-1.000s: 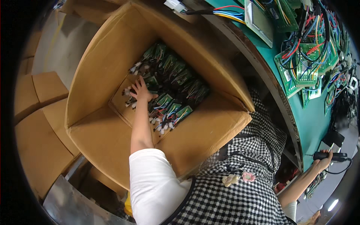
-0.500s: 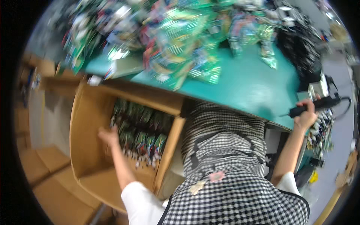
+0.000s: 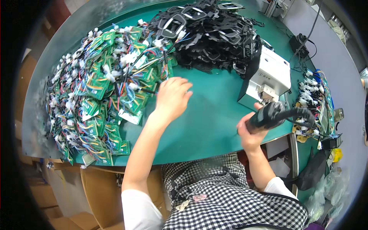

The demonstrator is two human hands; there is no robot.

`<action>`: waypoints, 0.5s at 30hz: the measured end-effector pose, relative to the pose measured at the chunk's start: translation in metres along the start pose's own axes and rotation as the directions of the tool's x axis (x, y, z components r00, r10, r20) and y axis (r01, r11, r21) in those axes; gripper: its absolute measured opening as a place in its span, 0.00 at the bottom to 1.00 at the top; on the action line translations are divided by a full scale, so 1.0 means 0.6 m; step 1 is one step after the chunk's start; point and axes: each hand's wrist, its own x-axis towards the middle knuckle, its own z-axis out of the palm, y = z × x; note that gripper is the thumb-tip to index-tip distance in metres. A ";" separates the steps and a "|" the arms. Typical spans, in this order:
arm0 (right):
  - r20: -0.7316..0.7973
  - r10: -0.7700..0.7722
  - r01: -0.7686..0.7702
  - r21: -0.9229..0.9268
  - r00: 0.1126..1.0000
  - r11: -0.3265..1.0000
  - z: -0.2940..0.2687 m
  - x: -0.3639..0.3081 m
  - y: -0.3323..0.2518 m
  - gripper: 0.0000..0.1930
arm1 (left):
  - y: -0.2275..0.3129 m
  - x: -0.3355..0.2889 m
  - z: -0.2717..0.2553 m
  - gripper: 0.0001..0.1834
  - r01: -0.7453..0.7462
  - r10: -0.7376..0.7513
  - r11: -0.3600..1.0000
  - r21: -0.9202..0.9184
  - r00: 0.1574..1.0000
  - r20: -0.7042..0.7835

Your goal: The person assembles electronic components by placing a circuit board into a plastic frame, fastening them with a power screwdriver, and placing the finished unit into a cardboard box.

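My left hand [image 3: 173, 97] is over the green tabletop [image 3: 199, 130], its fingers stretched forward and nothing visible in its grasp. Just left of it lies a large heap of green circuit boards [image 3: 97, 86] with coloured wires and white connectors. Beyond the fingers is a pile of black plastic frames [image 3: 214, 38], some with grey-edged loops. My right hand [image 3: 251, 132] is wrapped round a black electric screwdriver [image 3: 266, 117] with a thick cord. The screwdriver's tip end is near the front of a white box-shaped screw feeder [image 3: 270, 71]; the tip itself is hidden.
More wired boards [image 3: 316, 103] lie to the right beside a grey partition [image 3: 343, 76]. A black power adapter [image 3: 298, 45] with cables sits at the back right. Below the table's left front edge stands an open cardboard carton [image 3: 97, 191]. Clear plastic bags [image 3: 326, 195] are at the lower right.
My left hand has come up out of the carton to above the tabletop. My right hand has brought the screwdriver to the screw feeder. The view has shifted toward the table.
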 end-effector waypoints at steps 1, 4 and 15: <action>0.075 -0.051 0.059 -0.100 0.996 0.993 -0.016 -0.002 0.015 0.29 | -0.009 0.036 0.042 0.18 0.111 -0.113 0.993 0.027 0.988 0.107; 0.132 -0.028 0.032 -0.034 0.991 0.999 -0.026 0.004 0.009 0.29 | -0.036 0.117 0.134 0.31 0.305 -0.304 0.914 0.267 0.952 -0.043; -0.062 0.115 -0.099 0.219 0.991 0.971 -0.064 0.031 0.014 0.29 | 0.042 0.043 0.071 0.16 0.208 -0.197 0.970 0.123 0.976 -0.097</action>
